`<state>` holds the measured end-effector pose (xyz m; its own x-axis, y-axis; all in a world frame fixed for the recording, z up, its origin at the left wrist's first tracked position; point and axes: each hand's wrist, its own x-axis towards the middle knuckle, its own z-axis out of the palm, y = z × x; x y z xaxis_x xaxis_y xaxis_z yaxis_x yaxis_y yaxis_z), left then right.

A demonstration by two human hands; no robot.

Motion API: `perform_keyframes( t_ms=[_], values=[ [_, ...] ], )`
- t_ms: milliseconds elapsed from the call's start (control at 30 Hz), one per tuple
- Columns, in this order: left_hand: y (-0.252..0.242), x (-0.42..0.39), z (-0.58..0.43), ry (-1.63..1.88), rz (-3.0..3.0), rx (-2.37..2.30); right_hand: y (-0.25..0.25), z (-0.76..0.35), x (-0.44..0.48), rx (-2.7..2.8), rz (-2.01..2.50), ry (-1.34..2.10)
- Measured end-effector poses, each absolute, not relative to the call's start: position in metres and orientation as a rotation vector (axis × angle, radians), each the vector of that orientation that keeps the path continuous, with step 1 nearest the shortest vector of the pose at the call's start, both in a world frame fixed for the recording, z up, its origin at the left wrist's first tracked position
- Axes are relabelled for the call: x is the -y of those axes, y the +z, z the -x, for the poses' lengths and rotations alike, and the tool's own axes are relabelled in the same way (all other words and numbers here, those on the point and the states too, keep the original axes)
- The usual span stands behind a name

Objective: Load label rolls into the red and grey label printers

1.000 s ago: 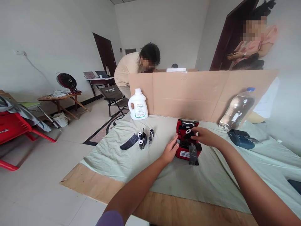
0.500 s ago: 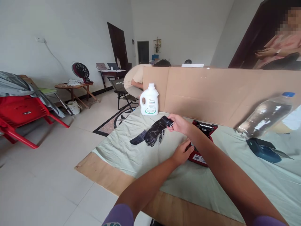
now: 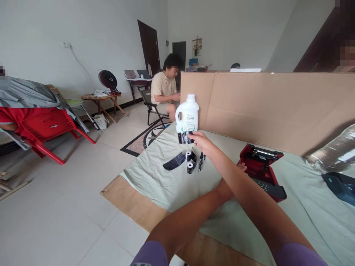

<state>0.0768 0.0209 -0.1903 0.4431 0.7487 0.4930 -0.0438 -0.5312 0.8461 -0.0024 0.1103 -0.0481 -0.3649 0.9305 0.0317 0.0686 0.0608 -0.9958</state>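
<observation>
My right hand reaches forward and left across my other arm, fingers closed on a dark ribbon roll held above the pale cloth, just in front of the white jug. Below it lie several small dark rolls and a flat black strip. My left hand rests against the left side of the red label printer, whose lid stands raised; the right forearm hides most of its fingers.
A cardboard wall stands behind the table. A clear water bottle and a dark blue device sit at the right. A person sits on a folding chair beyond the table. Red chairs stand at the left.
My right hand took a dark roll with a trailing strip out of the printer and carried it left and forward, up to the white jug. The left hand stayed at the printer.
</observation>
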Motion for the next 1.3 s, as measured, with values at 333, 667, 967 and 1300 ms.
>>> perform_keyframes(
  t_ms=[333,667,967,1300],
  values=[
    [-0.165,-0.006,-0.067,1.127,-1.749,-0.688,-0.08,0.08,-0.158,2.017,1.281,0.77],
    [-0.168,-0.008,-0.064,1.208,-1.822,-0.659,-0.109,0.102,-0.155,2.505,1.476,0.556],
    [-0.176,-0.015,-0.07,1.127,-1.869,-0.652,-0.07,0.029,-0.163,2.554,1.509,0.494],
    [-0.187,-0.02,-0.075,1.167,-1.873,-0.627,-0.075,-0.035,-0.067,2.728,1.163,0.505]
  ],
)
